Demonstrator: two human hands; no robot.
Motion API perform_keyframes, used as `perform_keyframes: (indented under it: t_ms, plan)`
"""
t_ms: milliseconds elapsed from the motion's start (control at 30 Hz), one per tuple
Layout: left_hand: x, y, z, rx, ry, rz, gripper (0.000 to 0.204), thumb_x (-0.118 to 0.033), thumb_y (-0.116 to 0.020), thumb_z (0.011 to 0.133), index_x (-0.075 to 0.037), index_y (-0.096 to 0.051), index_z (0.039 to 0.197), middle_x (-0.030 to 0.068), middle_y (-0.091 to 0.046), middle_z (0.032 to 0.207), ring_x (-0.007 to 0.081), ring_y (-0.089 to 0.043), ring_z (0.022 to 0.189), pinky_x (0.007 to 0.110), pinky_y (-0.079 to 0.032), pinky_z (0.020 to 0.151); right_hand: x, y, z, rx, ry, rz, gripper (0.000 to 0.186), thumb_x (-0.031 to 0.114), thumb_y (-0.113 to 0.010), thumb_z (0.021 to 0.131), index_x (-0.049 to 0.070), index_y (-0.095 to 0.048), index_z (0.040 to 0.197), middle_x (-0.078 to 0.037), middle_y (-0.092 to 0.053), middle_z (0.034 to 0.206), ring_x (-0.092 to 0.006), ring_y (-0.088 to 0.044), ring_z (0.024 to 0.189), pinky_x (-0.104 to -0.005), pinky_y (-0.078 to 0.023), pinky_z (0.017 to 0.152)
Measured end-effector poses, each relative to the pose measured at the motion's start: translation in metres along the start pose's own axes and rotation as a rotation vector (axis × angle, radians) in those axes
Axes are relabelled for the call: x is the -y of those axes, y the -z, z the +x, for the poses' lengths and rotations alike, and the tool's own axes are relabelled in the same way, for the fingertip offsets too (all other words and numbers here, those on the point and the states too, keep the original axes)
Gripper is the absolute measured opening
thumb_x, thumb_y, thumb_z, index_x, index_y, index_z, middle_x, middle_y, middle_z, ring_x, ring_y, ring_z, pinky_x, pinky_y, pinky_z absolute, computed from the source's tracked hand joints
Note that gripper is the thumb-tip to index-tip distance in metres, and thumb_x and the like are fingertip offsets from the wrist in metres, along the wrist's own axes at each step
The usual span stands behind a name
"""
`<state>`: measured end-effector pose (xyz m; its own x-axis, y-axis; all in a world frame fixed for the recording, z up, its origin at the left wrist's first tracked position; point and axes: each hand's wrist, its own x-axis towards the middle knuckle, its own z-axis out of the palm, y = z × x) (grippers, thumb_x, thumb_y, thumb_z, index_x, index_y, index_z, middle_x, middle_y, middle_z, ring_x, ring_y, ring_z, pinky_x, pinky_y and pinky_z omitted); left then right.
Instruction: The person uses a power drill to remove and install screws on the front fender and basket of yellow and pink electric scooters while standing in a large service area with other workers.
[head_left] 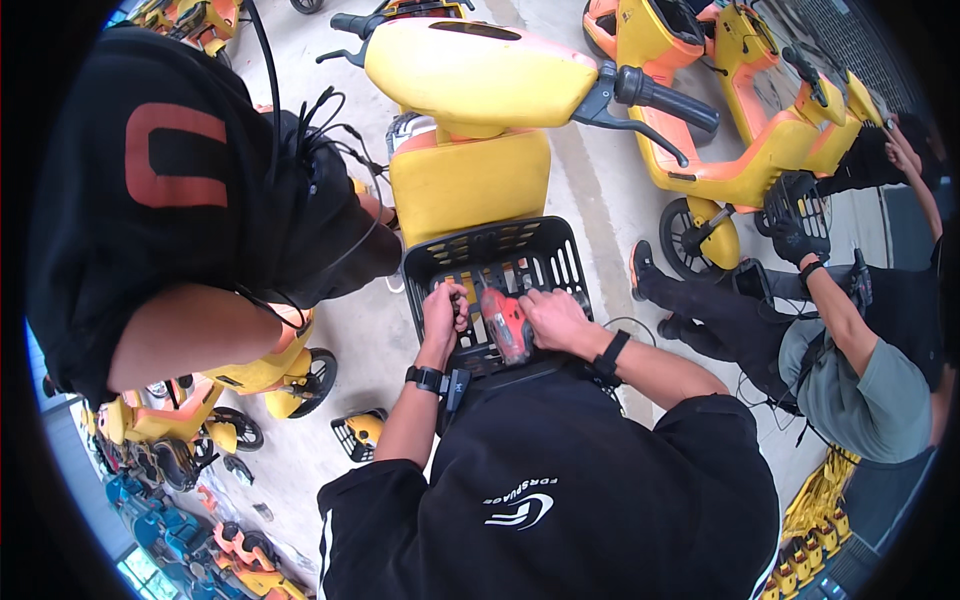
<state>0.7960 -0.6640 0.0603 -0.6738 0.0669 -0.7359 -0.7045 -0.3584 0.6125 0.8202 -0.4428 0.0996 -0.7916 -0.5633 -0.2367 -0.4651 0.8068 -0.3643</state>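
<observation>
Scooter (480, 75), yellow, stands straight in front of the wearer, so the work is best kept square to it, with no weight put on the handlebar (660, 97) that might swing the front. A co-worker (85, 240) is close by at the left, a good reason to hold that elbow in. The yellow panel (470, 175) backs the basket (566, 262), black and slotted, which lies between it and the wearer; anything small let go there could slip through the slots.

The drill (507, 325), red and grey, is over the basket, its nose seemingly turned away from the wearer. Whether its tip meets anything is too small to tell; seating it fully and in line before any trigger squeeze, then pushing evenly, would guard against slipping.

The right hand (556, 318) is wrapped around the drill from its right side. The left hand (443, 315) is narrow, fingers curled just left of the drill; how tightly they close, and on what, cannot be told. It would do well to steady from the side, clear of the tip.
</observation>
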Motion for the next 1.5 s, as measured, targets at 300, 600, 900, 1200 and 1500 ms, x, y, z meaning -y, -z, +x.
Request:
perform_keyframes:
  t_ms: [300,600,900,1200,1500]
  plan:
    - [0.021,0.003,0.002,-0.053,0.051,0.468,0.043,-0.036,-0.044,0.097,-0.004,-0.057,0.072,0.0009,-0.049,0.053,0.0085,-0.043,0.04,0.025,-0.031,0.036,-0.016,-0.017,0.024,0.041,-0.009,-0.076,0.038,0.011,-0.07,0.058,0.001,-0.058,0.093,-0.012,-0.06,0.086,-0.0285,-0.064,0.078,-0.0378,-0.051,0.066]
    - [0.028,0.001,0.005,0.128,0.179,0.426,0.05,-0.042,-0.043,0.098,-0.007,-0.047,0.062,0.0002,-0.043,0.051,0.009,-0.035,0.041,0.025,-0.029,0.038,-0.016,-0.02,0.024,0.049,-0.015,-0.056,0.035,0.01,-0.067,0.06,0.0,-0.058,0.092,-0.013,-0.059,0.086,-0.0299,-0.064,0.078,-0.0383,-0.053,0.065]
    - [0.032,0.004,0.012,0.056,0.131,0.57,0.057,-0.047,-0.047,0.094,-0.005,-0.05,0.056,0.0012,-0.044,0.048,0.0103,-0.041,0.041,0.026,-0.031,0.038,-0.001,-0.029,0.016,-0.018,-0.08,-0.061,0.037,0.01,-0.07,0.06,0.002,-0.057,0.094,-0.012,-0.059,0.089,-0.0263,-0.064,0.08,-0.0377,-0.049,0.069]
    - [0.031,-0.007,0.02,-0.075,-0.114,1.06,0.074,-0.068,-0.063,0.072,0.006,-0.067,0.063,0.0162,-0.06,0.055,0.0246,-0.06,0.052,0.036,-0.047,0.058,0.004,-0.062,0.01,-0.107,-0.163,-0.046,0.033,0.007,-0.068,0.064,0.002,-0.055,0.094,-0.013,-0.056,0.089,-0.0292,-0.062,0.082,-0.0395,-0.047,0.073]
    - [0.022,-0.004,0.025,-0.161,-0.068,1.134,0.072,-0.067,-0.067,0.067,0.004,-0.069,0.065,0.018,-0.065,0.063,0.0285,-0.066,0.062,0.037,-0.05,0.061,0.01,-0.065,0.022,-0.036,-0.16,0.014,0.032,0.008,-0.068,0.065,0.003,-0.055,0.094,-0.015,-0.058,0.09,-0.0294,-0.064,0.082,-0.0405,-0.048,0.073]
